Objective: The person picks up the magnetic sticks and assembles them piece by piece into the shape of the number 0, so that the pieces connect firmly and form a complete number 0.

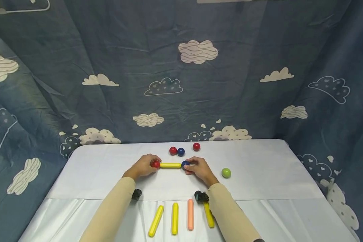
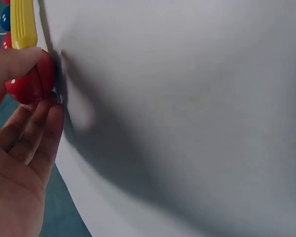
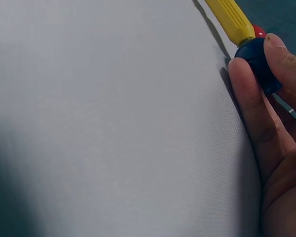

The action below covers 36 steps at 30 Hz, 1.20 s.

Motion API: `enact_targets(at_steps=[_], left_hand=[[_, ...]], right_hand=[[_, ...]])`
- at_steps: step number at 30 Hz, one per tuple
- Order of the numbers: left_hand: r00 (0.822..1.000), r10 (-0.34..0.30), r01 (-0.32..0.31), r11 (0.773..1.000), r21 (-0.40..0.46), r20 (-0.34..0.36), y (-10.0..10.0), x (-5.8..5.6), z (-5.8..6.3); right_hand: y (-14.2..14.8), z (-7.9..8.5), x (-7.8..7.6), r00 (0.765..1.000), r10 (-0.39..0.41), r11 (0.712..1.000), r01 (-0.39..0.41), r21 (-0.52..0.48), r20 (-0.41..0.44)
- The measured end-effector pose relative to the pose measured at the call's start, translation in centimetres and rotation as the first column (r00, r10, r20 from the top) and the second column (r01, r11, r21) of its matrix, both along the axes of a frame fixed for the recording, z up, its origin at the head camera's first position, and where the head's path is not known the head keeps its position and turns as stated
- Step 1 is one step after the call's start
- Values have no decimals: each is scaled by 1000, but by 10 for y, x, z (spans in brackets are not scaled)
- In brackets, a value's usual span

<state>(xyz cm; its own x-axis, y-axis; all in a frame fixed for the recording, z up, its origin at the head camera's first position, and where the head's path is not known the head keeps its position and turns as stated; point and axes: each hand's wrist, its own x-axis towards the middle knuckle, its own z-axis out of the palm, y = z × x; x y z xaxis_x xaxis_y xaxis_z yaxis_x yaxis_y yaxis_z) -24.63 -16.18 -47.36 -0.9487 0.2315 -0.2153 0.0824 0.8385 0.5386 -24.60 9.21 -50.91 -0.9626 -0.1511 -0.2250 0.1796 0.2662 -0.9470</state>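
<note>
A yellow stick (image 1: 170, 165) lies crosswise at the middle of the table, with a red ball (image 1: 155, 164) at its left end and a blue ball (image 1: 185, 164) at its right end. My left hand (image 1: 144, 165) grips the red ball; in the left wrist view the thumb lies over the ball (image 2: 33, 79), which touches the stick's end (image 2: 23, 24). With thumb and fingers my right hand (image 1: 199, 169) pinches the blue ball. The right wrist view shows this ball (image 3: 259, 64) against the yellow stick (image 3: 231, 20).
Beyond the hands sit a red ball (image 1: 173, 151), a blue ball (image 1: 180, 152) and another red ball (image 1: 196, 146). A green ball (image 1: 226, 172) lies to the right. Nearer me are several yellow sticks (image 1: 174, 218) and a pink stick (image 1: 190, 214). A patterned cloth (image 1: 169, 67) hangs behind the table.
</note>
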Motion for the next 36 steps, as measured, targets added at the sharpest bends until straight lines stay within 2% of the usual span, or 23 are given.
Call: enact_targets(at_steps=[4,7,13,17,21,24,28,31,34,36], left_hand=[[999,-6,7,1000,25,-42,-3,1,-3],[999,-7,8,999,32,-42,-3,3,-3],[999,4,-3,1000,24,-32,-7,7,4],[997,28,-28,1000,14,-65,-16,18,9],[991,67,-65,998,28,-115,-22,42,20],[989,91,-81,993,87,-114,-24,67,25],[998,61,-55,981,188,-27,-20,104,26],[998,20,-38,955,293,63,-15,128,23],[992,2,-51,920,388,126,-6,144,18],[991,22,-75,912,403,135,1,152,14]], right_hand=[[0,-2,0,1000,-1,1000,1,9,-7],[0,-3,-1,1000,0,1000,0,-1,-3],[-1,-2,0,1000,1,1000,-1,-13,-7],[-1,-1,0,1000,5,1000,-5,-12,-5],[0,0,0,1000,3,1000,-3,-16,3],[-1,0,-1,1000,-7,1000,7,-20,15],[-1,0,-1,999,-17,999,18,-28,38],[-1,-1,-1,999,-16,999,17,-35,45],[-1,-1,-2,999,-20,999,21,-35,34],[-1,-1,-3,1000,-18,999,19,-35,25]])
